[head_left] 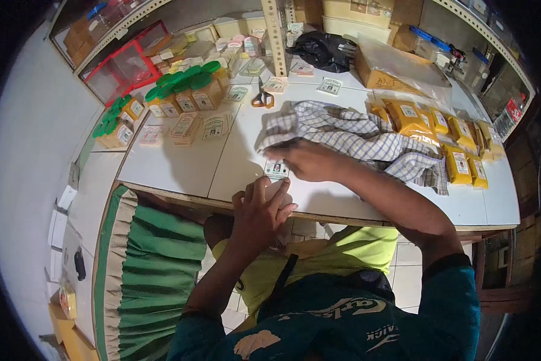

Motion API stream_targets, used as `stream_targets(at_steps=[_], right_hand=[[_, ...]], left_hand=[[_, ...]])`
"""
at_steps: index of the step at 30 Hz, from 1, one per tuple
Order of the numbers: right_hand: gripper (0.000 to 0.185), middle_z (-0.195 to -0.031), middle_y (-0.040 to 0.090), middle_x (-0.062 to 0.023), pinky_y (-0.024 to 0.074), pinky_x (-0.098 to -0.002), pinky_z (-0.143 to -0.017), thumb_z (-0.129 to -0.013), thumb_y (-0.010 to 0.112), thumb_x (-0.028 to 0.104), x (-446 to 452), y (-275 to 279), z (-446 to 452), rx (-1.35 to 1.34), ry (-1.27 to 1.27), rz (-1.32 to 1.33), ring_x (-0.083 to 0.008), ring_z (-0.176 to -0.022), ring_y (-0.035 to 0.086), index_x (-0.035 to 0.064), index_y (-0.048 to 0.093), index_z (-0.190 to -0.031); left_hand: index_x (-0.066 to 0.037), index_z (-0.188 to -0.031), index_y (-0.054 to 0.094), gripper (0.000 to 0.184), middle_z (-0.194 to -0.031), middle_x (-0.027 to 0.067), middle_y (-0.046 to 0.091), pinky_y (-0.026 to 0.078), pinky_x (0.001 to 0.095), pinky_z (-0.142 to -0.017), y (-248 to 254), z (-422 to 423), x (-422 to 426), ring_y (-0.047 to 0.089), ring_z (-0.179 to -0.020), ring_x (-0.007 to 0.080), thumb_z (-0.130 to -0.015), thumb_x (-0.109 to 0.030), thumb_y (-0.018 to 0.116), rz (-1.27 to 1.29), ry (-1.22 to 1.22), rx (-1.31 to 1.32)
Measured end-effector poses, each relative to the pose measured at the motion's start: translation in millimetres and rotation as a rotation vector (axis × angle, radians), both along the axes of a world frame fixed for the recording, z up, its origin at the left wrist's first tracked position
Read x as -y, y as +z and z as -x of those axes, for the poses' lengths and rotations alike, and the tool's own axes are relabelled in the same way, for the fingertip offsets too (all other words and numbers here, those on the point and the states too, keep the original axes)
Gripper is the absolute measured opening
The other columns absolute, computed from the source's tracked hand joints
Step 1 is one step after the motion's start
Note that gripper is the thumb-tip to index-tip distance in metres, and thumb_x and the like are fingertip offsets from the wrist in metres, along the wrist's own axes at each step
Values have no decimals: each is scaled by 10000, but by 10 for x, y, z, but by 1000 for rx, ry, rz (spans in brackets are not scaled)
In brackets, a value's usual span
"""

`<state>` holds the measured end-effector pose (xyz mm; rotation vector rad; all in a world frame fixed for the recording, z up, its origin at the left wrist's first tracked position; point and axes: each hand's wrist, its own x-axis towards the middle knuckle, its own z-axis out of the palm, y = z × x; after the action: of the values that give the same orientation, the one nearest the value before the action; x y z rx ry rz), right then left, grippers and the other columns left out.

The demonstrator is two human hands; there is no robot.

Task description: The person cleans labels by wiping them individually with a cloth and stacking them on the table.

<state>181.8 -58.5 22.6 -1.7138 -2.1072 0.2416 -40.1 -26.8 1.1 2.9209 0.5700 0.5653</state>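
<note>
A small printed label [277, 169] lies on the white tabletop near its front edge. My left hand [261, 207] rests at the label's lower end, fingers spread over it and the table. Over the label's upper right side is my right hand [306, 159], its fingers curled and partly blurred; what they hold, if anything, is hidden. A checkered cloth [336, 129] lies crumpled just beyond and to the right of my right hand. Scissors with orange handles [262, 99] lie farther back.
Green-lidded jars [186, 90] and label stacks [186, 126] stand at the left. Yellow packets [460, 165] lie at the right. Behind are a black bag [321, 51], a cardboard box [381, 72] and a metal shelf post [274, 36]. The table's front edge [204, 203] is close.
</note>
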Motion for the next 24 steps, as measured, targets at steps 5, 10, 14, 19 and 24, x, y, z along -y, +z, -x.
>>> stream_targets(at_steps=[5,10,14,19,24], right_hand=[[606,-1013,699,-239,552,-467,-781,-781,537,-82,173,46,211,-69,173,-199,-361,-865,696,63,565,-1368],[618,-873,679,-270,554,-481,-752,-782,563,-37,111,83,119,-61,27,43,-385,-807,697,102,556,-1385],[545,-841,655,-290,547,-487,-753,-842,541,1,-91,-31,-151,-11,20,-62,-428,-787,675,93,550,-1379],[454,-940,707,-240,558,-430,-811,-826,489,-83,-118,-247,-322,-219,-40,-116,-354,-879,710,25,621,-1246],[392,-993,740,-157,553,-356,-861,-775,455,-150,-102,-240,-464,-555,-121,-165,-250,-934,719,-29,660,-1087]], left_hand=[[-154,-1364,596,497,-1232,149,484,350,503,-983,6,3,-46,500,-1191,303,-931,-397,630,2,-45,-2],[-151,-1352,605,476,-1227,147,488,364,498,-969,52,-37,-23,505,-1188,304,-923,-353,653,-4,-54,12],[-145,-1336,613,434,-1263,129,495,400,491,-952,55,-8,-99,537,-1151,309,-935,-308,644,-50,-53,8],[-100,-1279,635,386,-1246,121,558,445,439,-948,78,-221,-707,575,-1085,292,-927,-260,650,64,-311,14],[-64,-1141,679,288,-1101,102,664,474,414,-920,240,-354,-1085,597,-1063,262,-886,-196,696,37,-524,-64]])
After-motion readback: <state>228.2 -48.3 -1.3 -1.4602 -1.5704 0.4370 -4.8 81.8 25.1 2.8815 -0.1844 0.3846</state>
